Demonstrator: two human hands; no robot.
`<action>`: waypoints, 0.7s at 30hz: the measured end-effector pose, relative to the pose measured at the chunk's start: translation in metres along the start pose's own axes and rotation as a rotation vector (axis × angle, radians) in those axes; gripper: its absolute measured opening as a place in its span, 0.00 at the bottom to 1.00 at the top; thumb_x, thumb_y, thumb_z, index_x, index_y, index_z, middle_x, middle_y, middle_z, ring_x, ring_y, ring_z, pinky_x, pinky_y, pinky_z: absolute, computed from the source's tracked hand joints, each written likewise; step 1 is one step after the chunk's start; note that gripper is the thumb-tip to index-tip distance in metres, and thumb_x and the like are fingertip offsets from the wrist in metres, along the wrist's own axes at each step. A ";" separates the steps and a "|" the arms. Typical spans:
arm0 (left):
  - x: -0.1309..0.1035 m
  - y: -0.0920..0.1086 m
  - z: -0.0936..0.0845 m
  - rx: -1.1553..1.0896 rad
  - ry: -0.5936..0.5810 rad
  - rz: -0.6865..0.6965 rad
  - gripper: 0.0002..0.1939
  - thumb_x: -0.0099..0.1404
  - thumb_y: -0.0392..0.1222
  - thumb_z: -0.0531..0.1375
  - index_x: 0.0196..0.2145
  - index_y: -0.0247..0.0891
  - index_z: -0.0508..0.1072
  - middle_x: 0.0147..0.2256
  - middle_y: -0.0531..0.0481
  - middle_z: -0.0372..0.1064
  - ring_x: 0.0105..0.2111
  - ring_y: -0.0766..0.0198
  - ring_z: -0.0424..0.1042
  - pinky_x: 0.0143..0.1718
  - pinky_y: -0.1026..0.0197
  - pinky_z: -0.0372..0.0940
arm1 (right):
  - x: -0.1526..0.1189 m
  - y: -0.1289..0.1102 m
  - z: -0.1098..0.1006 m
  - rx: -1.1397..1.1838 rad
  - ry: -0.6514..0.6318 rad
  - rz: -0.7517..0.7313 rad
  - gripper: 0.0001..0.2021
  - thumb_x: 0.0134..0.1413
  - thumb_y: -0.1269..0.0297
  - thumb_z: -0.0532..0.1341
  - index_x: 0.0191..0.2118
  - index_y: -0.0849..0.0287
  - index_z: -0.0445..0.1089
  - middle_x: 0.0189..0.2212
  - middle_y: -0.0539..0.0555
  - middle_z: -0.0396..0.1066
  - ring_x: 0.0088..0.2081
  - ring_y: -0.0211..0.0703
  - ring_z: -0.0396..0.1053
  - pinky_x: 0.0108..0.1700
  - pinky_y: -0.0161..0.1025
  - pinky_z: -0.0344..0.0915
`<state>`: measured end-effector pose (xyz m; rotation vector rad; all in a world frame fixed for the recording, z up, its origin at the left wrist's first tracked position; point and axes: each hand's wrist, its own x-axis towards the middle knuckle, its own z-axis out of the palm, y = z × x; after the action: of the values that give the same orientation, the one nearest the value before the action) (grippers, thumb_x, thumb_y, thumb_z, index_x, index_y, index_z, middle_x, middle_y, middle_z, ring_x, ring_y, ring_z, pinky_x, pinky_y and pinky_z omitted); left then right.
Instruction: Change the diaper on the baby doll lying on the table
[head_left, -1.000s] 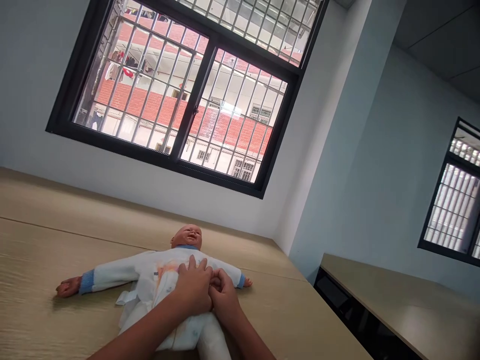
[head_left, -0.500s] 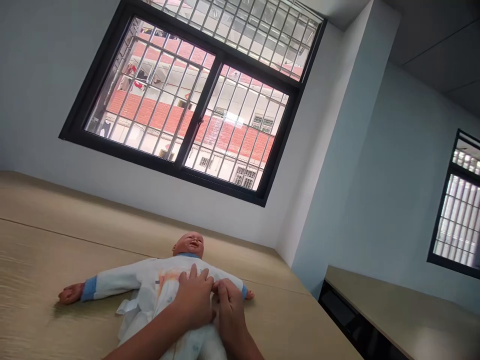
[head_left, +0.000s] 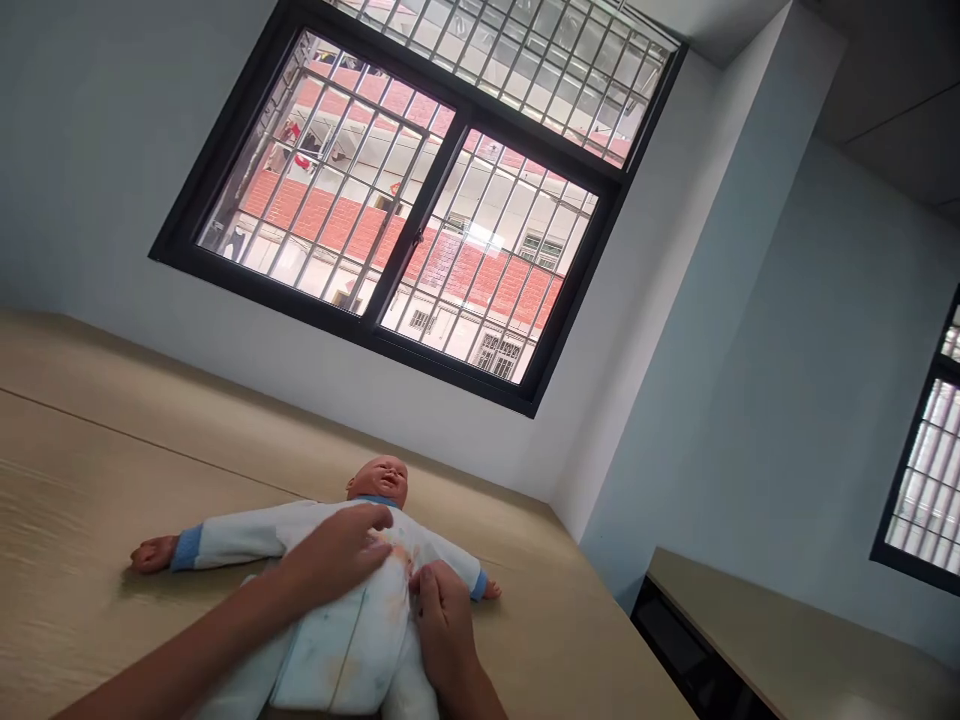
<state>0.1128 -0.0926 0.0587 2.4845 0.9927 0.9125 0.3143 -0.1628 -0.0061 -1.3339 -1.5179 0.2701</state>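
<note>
A baby doll (head_left: 381,482) in a white outfit with blue cuffs and collar lies on its back, arms spread. Over its belly and legs lies a white diaper (head_left: 322,650) with pale coloured prints. Above the doll's chest is my left hand (head_left: 341,550), its thumb and fingers apart and nothing visible between them. At the diaper's upper right edge, my right hand (head_left: 448,625) is closed in a pinch on the diaper; its fingertips partly cover the spot they grip. My left forearm hides part of the doll's side.
The doll lies on a wooden-coloured table (head_left: 90,480) with a seam across it, set against the wall. A barred window (head_left: 405,220) is above. To the right stands a second table (head_left: 795,620) with a dark open shelf beneath, past a gap.
My left hand has lifted off the diaper's front and moved left and up toward the doll's chest, uncovering the front panel. My right hand stays at the diaper's right edge. The view has tilted.
</note>
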 end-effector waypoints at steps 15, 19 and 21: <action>-0.021 -0.109 -0.042 -0.615 -0.415 -0.284 0.20 0.54 0.59 0.66 0.24 0.40 0.68 0.18 0.54 0.65 0.22 0.62 0.65 0.23 0.63 0.53 | -0.002 0.016 0.002 -0.128 0.093 -0.159 0.27 0.68 0.46 0.52 0.22 0.58 0.64 0.21 0.51 0.64 0.26 0.43 0.62 0.32 0.38 0.58; -0.018 -0.103 -0.038 -0.687 -0.453 -0.342 0.14 0.42 0.49 0.67 0.22 0.40 0.69 0.17 0.55 0.64 0.20 0.64 0.63 0.22 0.63 0.55 | 0.010 0.009 0.008 -0.197 0.152 -0.185 0.26 0.64 0.44 0.55 0.21 0.57 0.66 0.19 0.51 0.63 0.24 0.43 0.62 0.29 0.38 0.57; -0.016 -0.104 -0.039 -0.694 -0.437 -0.370 0.13 0.39 0.47 0.66 0.21 0.40 0.69 0.17 0.54 0.65 0.20 0.64 0.65 0.24 0.63 0.58 | 0.025 -0.005 0.012 -0.199 0.083 -0.173 0.23 0.62 0.46 0.58 0.23 0.57 0.69 0.21 0.52 0.67 0.26 0.45 0.67 0.30 0.38 0.61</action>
<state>0.0261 -0.0281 0.0294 1.7292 0.7712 0.4521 0.3057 -0.1386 0.0060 -1.3393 -1.6102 -0.0468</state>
